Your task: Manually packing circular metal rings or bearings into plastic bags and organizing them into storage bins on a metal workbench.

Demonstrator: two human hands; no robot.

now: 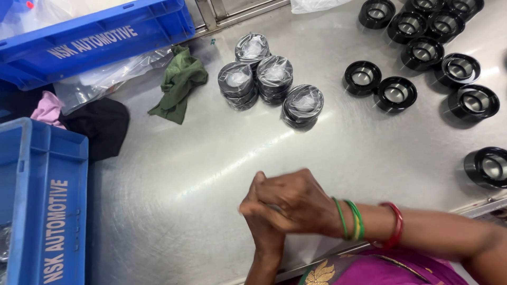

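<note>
both hands pressed together at the near table edge (317, 252), right hand (296, 203) wrapped over left hand (264, 221); cannot tell what, if anything, sits between the palms. judged: rubbing or working something small, best kept low over the steel. bare table beyond the hands gives free room. further off from the hands, wrapped stacks (269, 79); right of the stacks, loose black rings (396, 92); left, green cloth (179, 82) and blue crates (42, 200).

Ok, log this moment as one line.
hands: right hand clasped over left hand | held: cannot tell | nearest: plastic-wrapped black ring stacks | surface: steel table
</note>
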